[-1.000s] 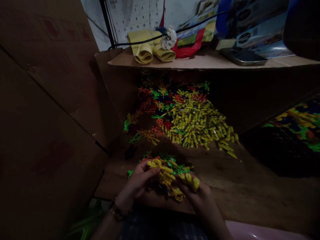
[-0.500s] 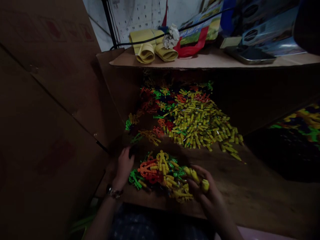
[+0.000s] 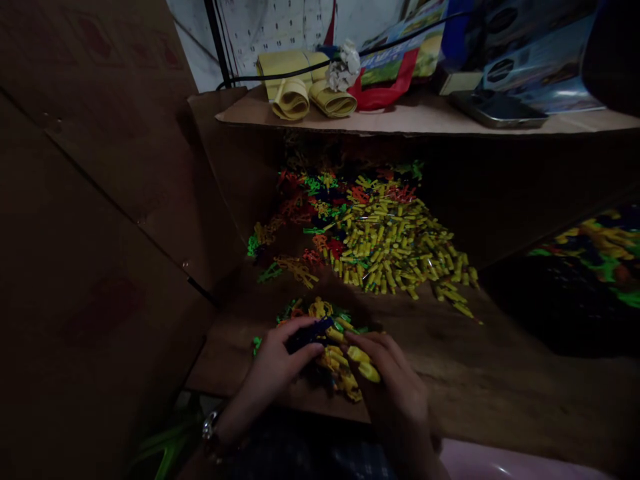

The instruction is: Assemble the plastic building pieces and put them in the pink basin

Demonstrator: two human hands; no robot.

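Observation:
My left hand is closed around a dark blue plastic figure. Close beside it, my right hand pinches a small yellow tube whose end meets the blue figure. Yellow wrapped-looking pieces show at the right fingers; whether they are worn or held I cannot tell. Beneath both hands lies a small mixed pile of coloured plastic figures and yellow tubes, partly hidden by them. Farther back, a large heap of yellow tubes spreads over the wooden table.
Loose coloured figures lie left of the heap. Above it, a cardboard shelf bears rolled yellow sheets and a phone. A tall carton stands at left. On the right, a dark bag lies near more figures.
My left hand has moved right and up over the small pile with the blue figure. My right hand has moved left to meet it, bringing the yellow tube against the figure.

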